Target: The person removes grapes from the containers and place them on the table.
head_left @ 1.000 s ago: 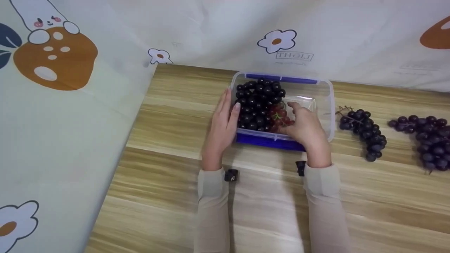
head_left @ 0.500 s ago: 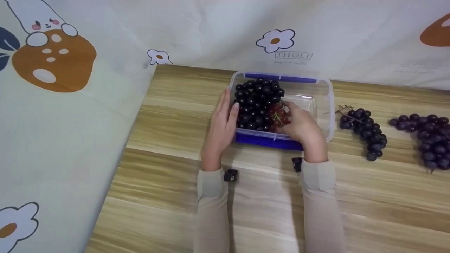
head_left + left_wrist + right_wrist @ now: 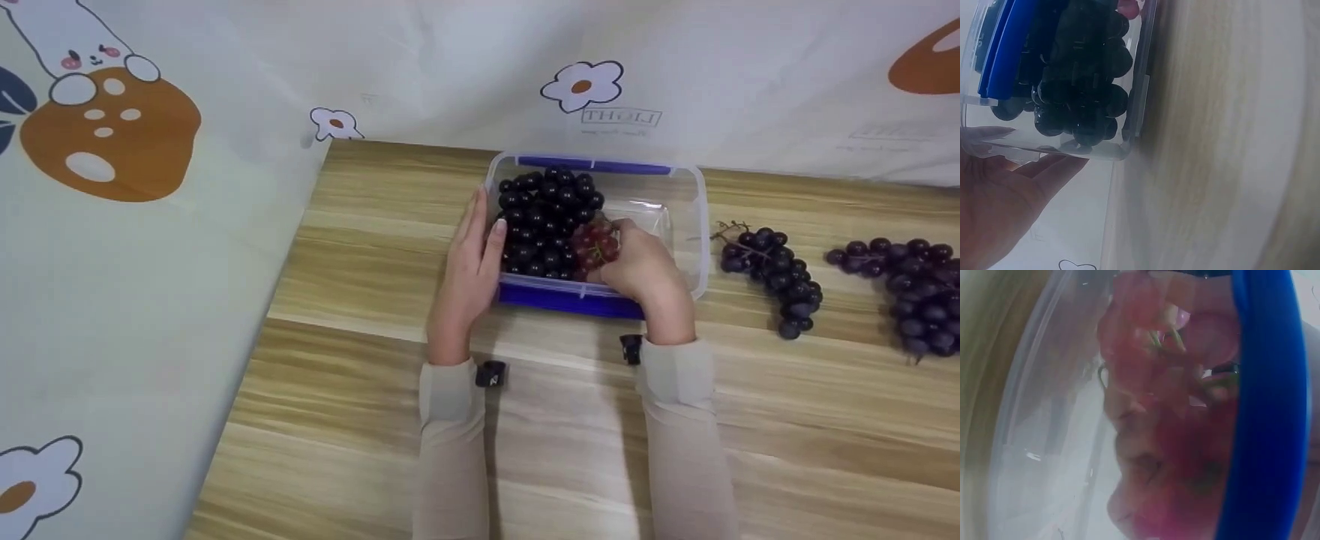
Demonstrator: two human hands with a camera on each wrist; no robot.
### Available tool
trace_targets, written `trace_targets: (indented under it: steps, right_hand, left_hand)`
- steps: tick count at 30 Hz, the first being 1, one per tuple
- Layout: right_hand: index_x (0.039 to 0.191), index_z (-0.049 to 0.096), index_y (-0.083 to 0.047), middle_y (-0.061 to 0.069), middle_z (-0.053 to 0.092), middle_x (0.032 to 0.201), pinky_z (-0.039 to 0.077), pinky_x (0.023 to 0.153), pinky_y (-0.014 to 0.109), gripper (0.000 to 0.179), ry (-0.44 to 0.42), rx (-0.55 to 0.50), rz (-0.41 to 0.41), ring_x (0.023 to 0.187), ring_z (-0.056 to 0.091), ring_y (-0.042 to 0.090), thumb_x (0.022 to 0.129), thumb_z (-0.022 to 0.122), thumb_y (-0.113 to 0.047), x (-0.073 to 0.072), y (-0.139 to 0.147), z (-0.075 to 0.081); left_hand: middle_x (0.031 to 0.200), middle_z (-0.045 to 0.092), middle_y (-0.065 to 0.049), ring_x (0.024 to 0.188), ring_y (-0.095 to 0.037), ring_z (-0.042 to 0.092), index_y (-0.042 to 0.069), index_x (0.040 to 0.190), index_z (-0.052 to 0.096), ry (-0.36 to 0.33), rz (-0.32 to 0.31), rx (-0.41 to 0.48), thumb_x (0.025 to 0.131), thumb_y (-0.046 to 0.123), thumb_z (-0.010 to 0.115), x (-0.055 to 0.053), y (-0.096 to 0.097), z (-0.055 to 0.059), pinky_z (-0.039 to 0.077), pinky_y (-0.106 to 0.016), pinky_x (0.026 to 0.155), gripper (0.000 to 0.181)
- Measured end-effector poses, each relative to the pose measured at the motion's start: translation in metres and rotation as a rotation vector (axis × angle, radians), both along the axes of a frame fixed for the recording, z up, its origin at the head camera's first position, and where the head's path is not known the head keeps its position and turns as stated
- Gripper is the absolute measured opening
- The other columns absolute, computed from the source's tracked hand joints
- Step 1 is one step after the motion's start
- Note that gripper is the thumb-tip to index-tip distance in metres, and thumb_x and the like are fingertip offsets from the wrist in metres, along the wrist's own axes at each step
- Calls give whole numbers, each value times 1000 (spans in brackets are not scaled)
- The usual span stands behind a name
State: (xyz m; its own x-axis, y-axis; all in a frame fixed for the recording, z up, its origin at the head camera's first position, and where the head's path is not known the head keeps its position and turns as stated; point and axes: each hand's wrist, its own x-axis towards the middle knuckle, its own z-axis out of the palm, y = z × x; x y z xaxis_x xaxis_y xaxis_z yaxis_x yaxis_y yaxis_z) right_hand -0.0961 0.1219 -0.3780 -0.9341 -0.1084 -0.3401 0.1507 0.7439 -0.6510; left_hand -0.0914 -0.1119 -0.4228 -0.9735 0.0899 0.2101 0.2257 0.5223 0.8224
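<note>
A clear plastic box (image 3: 686, 232) with blue clips holds a bunch of black grapes (image 3: 540, 225) on its left side. My left hand (image 3: 469, 274) rests along the box's left wall, fingers straight, thumb at the rim. In the left wrist view this hand (image 3: 1008, 208) touches the outside of the wall, with black grapes (image 3: 1081, 84) showing through the plastic. Inside the box, my right hand (image 3: 645, 270) grips a bunch of red grapes (image 3: 592, 246) beside the black ones. Its curled fingers (image 3: 1134, 455) show behind the red grapes (image 3: 1185, 433) through the wall.
To the right of the box, a dark grape bunch (image 3: 780, 277) lies on the wooden table (image 3: 570, 450). Farther right is a larger dark bunch (image 3: 922, 292). A patterned sheet (image 3: 450, 67) rises behind the table's back edge.
My right hand has moved slightly left, its fingers closing in on the red grapes, which are now pressed nearer the black bunch. The left hand has stayed at the box's wall.
</note>
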Motion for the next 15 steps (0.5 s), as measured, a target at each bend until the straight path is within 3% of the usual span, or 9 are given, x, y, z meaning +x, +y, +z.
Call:
trace_targets:
  steps: [5,10,15]
  right_hand:
    - [128,57,15,35,65,124,51,106,62,60,11,40,-19,113,63,50,80,81,-13,1,0,2]
    - [105,66,9,25,69,102,57,84,55,37,10,71,-49,87,62,37,81,81,-15,2,-1,3]
    - [108,65,9,27,69,103,57,79,56,36,51,103,-100,87,63,38,83,76,-16,5,-1,2]
  left_hand:
    - [174,21,-18,161,-37,21,1,166,23,-12,-2,-1,116,33,38,0,0,1,15,-43,134,62]
    - [174,21,-18,161,-37,22,1,166,22,-10,-1,1,115,33,39,0,0,1,14,-40,134,62]
    - [174,21,-19,161,-37,22,0,166,22,-2,-3,3,115,32,39,0,0,1,14,-40,134,63]
